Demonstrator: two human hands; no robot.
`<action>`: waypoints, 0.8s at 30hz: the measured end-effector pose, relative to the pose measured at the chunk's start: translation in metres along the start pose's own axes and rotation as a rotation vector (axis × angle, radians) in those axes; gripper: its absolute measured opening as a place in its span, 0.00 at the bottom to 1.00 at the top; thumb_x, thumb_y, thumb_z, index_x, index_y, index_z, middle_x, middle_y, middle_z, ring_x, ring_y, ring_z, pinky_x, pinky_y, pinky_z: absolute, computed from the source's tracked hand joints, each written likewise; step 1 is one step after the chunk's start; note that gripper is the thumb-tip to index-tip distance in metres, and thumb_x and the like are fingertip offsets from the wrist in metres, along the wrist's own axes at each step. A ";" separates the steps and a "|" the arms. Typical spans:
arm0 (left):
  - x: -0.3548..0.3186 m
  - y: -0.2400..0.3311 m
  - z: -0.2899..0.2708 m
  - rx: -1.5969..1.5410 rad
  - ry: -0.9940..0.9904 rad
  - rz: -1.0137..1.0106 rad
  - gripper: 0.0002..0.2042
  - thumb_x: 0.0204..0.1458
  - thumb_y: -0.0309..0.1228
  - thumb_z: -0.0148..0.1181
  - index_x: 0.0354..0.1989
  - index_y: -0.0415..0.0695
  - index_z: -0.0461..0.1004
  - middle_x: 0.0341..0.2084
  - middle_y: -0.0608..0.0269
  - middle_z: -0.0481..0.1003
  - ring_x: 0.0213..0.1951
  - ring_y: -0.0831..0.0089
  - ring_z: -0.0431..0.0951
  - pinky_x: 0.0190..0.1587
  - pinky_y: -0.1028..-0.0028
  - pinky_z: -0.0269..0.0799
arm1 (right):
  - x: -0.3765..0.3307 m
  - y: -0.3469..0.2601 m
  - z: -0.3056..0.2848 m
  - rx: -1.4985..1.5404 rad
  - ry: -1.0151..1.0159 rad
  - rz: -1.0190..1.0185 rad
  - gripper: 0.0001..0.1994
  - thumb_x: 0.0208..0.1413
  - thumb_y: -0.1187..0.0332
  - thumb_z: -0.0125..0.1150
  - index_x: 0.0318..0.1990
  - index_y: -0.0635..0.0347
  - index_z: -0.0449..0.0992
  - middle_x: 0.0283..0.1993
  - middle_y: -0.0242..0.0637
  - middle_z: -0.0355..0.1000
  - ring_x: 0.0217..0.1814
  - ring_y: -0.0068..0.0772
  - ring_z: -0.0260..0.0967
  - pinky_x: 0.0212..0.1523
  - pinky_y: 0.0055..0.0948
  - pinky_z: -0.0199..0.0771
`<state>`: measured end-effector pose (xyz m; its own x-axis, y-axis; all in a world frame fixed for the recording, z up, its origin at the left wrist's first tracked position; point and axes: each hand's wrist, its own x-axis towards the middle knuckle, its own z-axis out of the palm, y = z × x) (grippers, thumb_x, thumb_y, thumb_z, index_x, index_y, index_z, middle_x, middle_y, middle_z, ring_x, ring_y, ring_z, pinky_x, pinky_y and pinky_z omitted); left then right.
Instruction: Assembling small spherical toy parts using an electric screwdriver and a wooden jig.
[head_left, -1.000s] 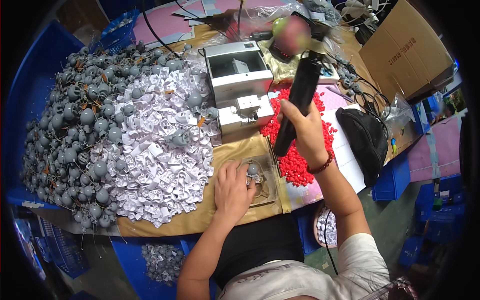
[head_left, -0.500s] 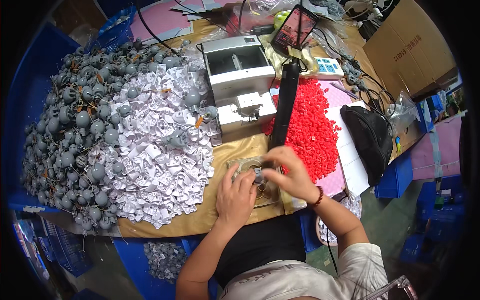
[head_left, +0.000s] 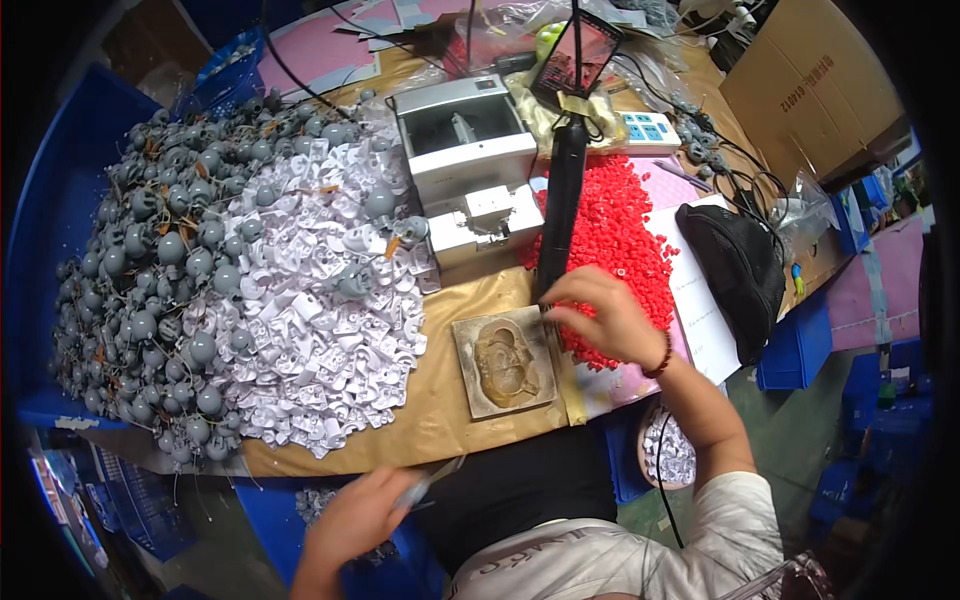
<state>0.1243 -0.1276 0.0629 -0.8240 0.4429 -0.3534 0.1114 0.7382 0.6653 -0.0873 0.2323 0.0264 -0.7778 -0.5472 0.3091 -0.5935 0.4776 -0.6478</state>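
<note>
My left hand (head_left: 352, 520) is low, below the table's near edge, closed around a thin grey metal tool (head_left: 430, 484). My right hand (head_left: 603, 320) rests on the near left edge of a heap of small red plastic pieces (head_left: 610, 235). Its fingertips are bent down among the pieces, next to the foot of a black pole (head_left: 560, 200). Whether it holds a piece is hidden. Just left of it, a square tan mould block (head_left: 505, 362) with a sunken figure shape lies on the brown-covered table (head_left: 440, 420).
A big heap of white plastic parts (head_left: 310, 310) and grey round parts (head_left: 150, 260) fills the left. Behind the block stands a white machine (head_left: 470, 165). The pole carries a phone (head_left: 578, 50). On the right are a black bag (head_left: 735, 270) and a cardboard box (head_left: 810, 90).
Both hands have left the mould block. The left hand dropped below the table edge with the tool. The right hand, earlier on the black pole, shifted right onto the red pieces.
</note>
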 end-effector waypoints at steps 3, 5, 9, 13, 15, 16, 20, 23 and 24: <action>-0.044 -0.005 -0.013 0.052 -0.145 -0.178 0.19 0.53 0.32 0.67 0.54 0.46 0.75 0.40 0.52 0.77 0.45 0.51 0.78 0.46 0.58 0.75 | -0.019 0.027 -0.024 -0.409 -0.064 0.013 0.09 0.50 0.76 0.67 0.40 0.57 0.82 0.40 0.39 0.75 0.45 0.45 0.72 0.46 0.39 0.76; -0.043 -0.002 -0.016 0.101 -0.001 -0.153 0.18 0.51 0.31 0.69 0.51 0.44 0.77 0.40 0.52 0.78 0.42 0.51 0.79 0.45 0.58 0.75 | -0.028 0.038 -0.032 -0.567 -0.109 0.053 0.11 0.48 0.78 0.64 0.40 0.56 0.82 0.40 0.38 0.74 0.46 0.45 0.70 0.47 0.39 0.75; 0.042 0.002 -0.015 0.385 0.454 0.042 0.13 0.50 0.26 0.68 0.44 0.41 0.78 0.37 0.55 0.76 0.41 0.55 0.76 0.42 0.60 0.73 | -0.032 0.045 -0.032 -0.647 -0.114 0.045 0.12 0.48 0.77 0.60 0.41 0.56 0.82 0.40 0.37 0.73 0.45 0.44 0.70 0.46 0.38 0.74; 0.131 -0.002 -0.016 0.586 0.752 0.086 0.09 0.49 0.26 0.65 0.39 0.43 0.76 0.33 0.61 0.73 0.39 0.61 0.74 0.37 0.65 0.72 | -0.029 0.057 -0.026 -0.677 -0.116 0.026 0.10 0.48 0.77 0.60 0.38 0.58 0.80 0.39 0.37 0.72 0.44 0.42 0.70 0.46 0.38 0.73; 0.164 -0.010 -0.014 0.704 0.741 0.048 0.08 0.49 0.27 0.64 0.37 0.44 0.75 0.31 0.62 0.71 0.38 0.63 0.73 0.34 0.67 0.71 | -0.029 0.060 -0.025 -0.678 -0.120 0.018 0.08 0.48 0.77 0.60 0.36 0.59 0.79 0.39 0.37 0.72 0.44 0.42 0.69 0.45 0.38 0.73; 0.170 -0.015 -0.012 0.742 0.716 0.031 0.07 0.49 0.27 0.63 0.37 0.44 0.75 0.30 0.62 0.70 0.38 0.63 0.73 0.33 0.66 0.71 | -0.029 0.060 -0.023 -0.673 -0.118 0.011 0.07 0.48 0.76 0.60 0.35 0.59 0.78 0.38 0.37 0.72 0.43 0.42 0.69 0.45 0.38 0.73; 0.181 -0.021 -0.010 0.718 0.665 0.048 0.08 0.51 0.27 0.62 0.39 0.45 0.75 0.30 0.60 0.69 0.36 0.62 0.74 0.32 0.64 0.72 | -0.029 0.062 -0.025 -0.637 -0.068 -0.007 0.06 0.47 0.77 0.62 0.35 0.60 0.78 0.36 0.38 0.73 0.41 0.43 0.71 0.43 0.38 0.73; 0.170 0.001 -0.013 0.378 0.669 0.049 0.11 0.53 0.26 0.63 0.45 0.46 0.78 0.31 0.58 0.69 0.35 0.61 0.75 0.33 0.63 0.72 | -0.030 0.059 -0.032 -0.498 0.027 0.007 0.08 0.48 0.77 0.67 0.37 0.61 0.78 0.34 0.38 0.74 0.37 0.42 0.73 0.39 0.37 0.74; 0.166 0.014 -0.010 0.214 0.657 0.011 0.10 0.53 0.26 0.64 0.45 0.47 0.79 0.31 0.59 0.69 0.34 0.61 0.75 0.33 0.63 0.72 | -0.028 0.054 -0.032 -0.402 0.044 0.036 0.08 0.49 0.77 0.68 0.37 0.61 0.79 0.34 0.38 0.74 0.36 0.40 0.73 0.37 0.36 0.75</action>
<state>-0.0163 -0.0482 0.0201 -0.9804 0.1005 0.1696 0.1733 0.8495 0.4984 -0.1043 0.2955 0.0050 -0.8025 -0.4995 0.3263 -0.5925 0.7313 -0.3379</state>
